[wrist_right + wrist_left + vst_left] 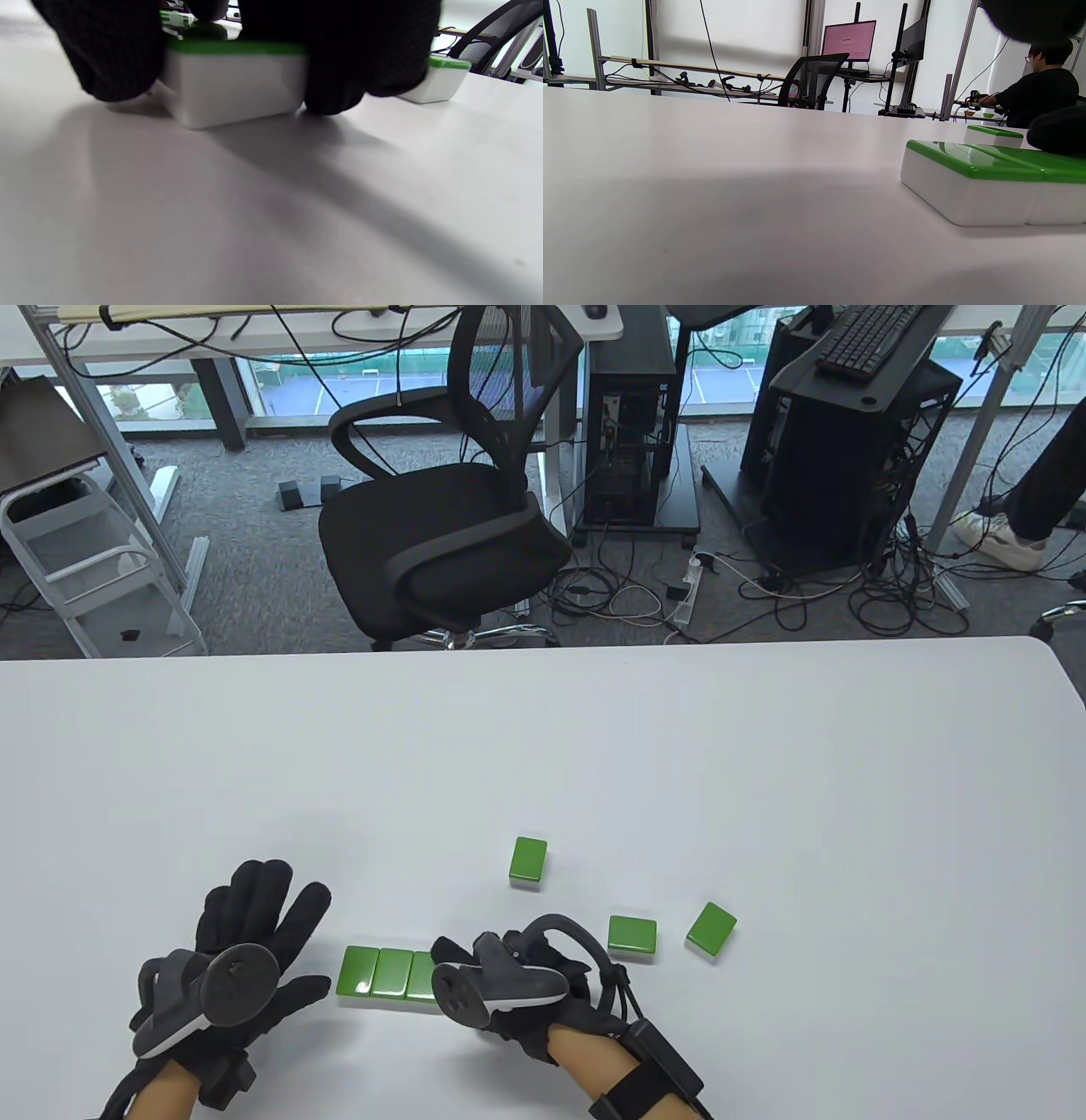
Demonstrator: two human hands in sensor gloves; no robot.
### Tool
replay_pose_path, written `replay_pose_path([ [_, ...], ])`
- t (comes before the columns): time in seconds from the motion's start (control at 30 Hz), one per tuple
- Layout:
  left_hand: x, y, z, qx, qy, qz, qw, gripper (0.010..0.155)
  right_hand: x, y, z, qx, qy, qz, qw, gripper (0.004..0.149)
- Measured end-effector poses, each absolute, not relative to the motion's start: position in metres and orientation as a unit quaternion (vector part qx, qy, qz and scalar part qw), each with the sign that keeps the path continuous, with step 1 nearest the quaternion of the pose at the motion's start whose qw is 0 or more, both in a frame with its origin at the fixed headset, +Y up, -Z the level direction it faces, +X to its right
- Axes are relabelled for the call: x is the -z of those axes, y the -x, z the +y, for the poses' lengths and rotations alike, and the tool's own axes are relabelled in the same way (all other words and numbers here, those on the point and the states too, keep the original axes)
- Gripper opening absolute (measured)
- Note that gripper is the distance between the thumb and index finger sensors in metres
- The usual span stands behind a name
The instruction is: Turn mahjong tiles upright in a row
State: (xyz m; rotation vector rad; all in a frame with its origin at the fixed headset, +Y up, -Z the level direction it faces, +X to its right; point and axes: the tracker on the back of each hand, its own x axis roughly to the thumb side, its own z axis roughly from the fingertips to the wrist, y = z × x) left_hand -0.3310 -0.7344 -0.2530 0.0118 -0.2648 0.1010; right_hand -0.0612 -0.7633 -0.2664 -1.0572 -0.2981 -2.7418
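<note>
My right hand [509, 988] fingers [335, 63] pinching end tile [233, 80] of flat green row [386, 973], left hand [233, 963] fingers spread left of row on counter [543, 746], three loose tiles [632, 937] right of row

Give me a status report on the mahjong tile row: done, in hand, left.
Done: a row of tiles lies side by side, green backs up; none stands upright yet. In hand: the right hand grips a tile flat on the table at the row's right end. Left: three loose tiles. The left hand rests open.

An office: desks, swivel chair [441, 534], computer towers [632, 441], monitor [849, 41].
</note>
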Motion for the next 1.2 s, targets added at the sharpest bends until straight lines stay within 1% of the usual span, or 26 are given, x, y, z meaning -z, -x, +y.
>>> replay_pose_path([
  [0.17, 0.253, 0.330, -0.735, -0.047, -0.001, -0.132, 0.990, 0.092, 0.266, 0.060, -0.762, 0.923, 0.359, -0.103, 0.097, 0.083],
  [0.23, 0.253, 0.330, -0.735, -0.046, 0.000, -0.133, 0.990, 0.092, 0.272, 0.058, -0.756, 0.923, 0.351, -0.133, 0.082, 0.083],
  [0.27, 0.253, 0.329, -0.735, -0.045, 0.001, -0.134, 0.990, 0.092, 0.277, 0.056, -0.749, 0.926, 0.340, -0.149, 0.065, 0.084],
  [0.33, 0.253, 0.330, -0.734, -0.046, 0.001, -0.133, 0.990, 0.092, 0.290, 0.051, -0.733, 0.929, 0.334, -0.157, 0.019, 0.082],
  [0.4, 0.253, 0.330, -0.734, -0.053, -0.001, -0.135, 0.989, 0.092, 0.308, 0.043, -0.713, 0.943, 0.297, -0.144, -0.030, 0.082],
  [0.47, 0.253, 0.330, -0.733, -0.050, -0.002, -0.137, 0.989, 0.092, 0.323, 0.036, -0.702, 0.956, 0.261, -0.130, -0.044, 0.083],
  [0.53, 0.253, 0.330, -0.733, -0.048, -0.002, -0.137, 0.989, 0.091, 0.339, 0.030, -0.697, 0.963, 0.235, -0.128, -0.031, 0.085],
  [0.63, 0.253, 0.329, -0.734, -0.044, 0.000, -0.138, 0.989, 0.092, 0.359, 0.025, -0.705, 0.972, 0.189, -0.141, 0.002, 0.086],
  [0.7, 0.253, 0.329, -0.734, -0.044, 0.001, -0.138, 0.989, 0.092, 0.370, 0.023, -0.721, 0.971, 0.167, -0.168, 0.011, 0.086],
  [0.87, 0.253, 0.329, -0.735, -0.045, 0.002, -0.140, 0.989, 0.092, 0.385, 0.026, -0.755, 0.967, 0.146, -0.203, 0.041, 0.084],
  [0.97, 0.253, 0.328, -0.735, -0.042, 0.005, -0.141, 0.989, 0.092, 0.392, 0.026, -0.764, 0.967, 0.126, -0.217, 0.032, 0.081],
  [1.07, 0.253, 0.327, -0.735, -0.040, 0.006, -0.142, 0.989, 0.091, 0.397, 0.025, -0.771, 0.965, 0.122, -0.231, 0.007, 0.077],
  [1.13, 0.253, 0.327, -0.735, -0.041, 0.006, -0.143, 0.989, 0.091, 0.397, 0.024, -0.775, 0.963, 0.127, -0.239, 0.008, 0.070],
  [1.2, 0.253, 0.326, -0.736, -0.040, 0.007, -0.144, 0.989, 0.092, 0.396, 0.024, -0.775, 0.966, 0.134, -0.221, -0.001, 0.069],
])
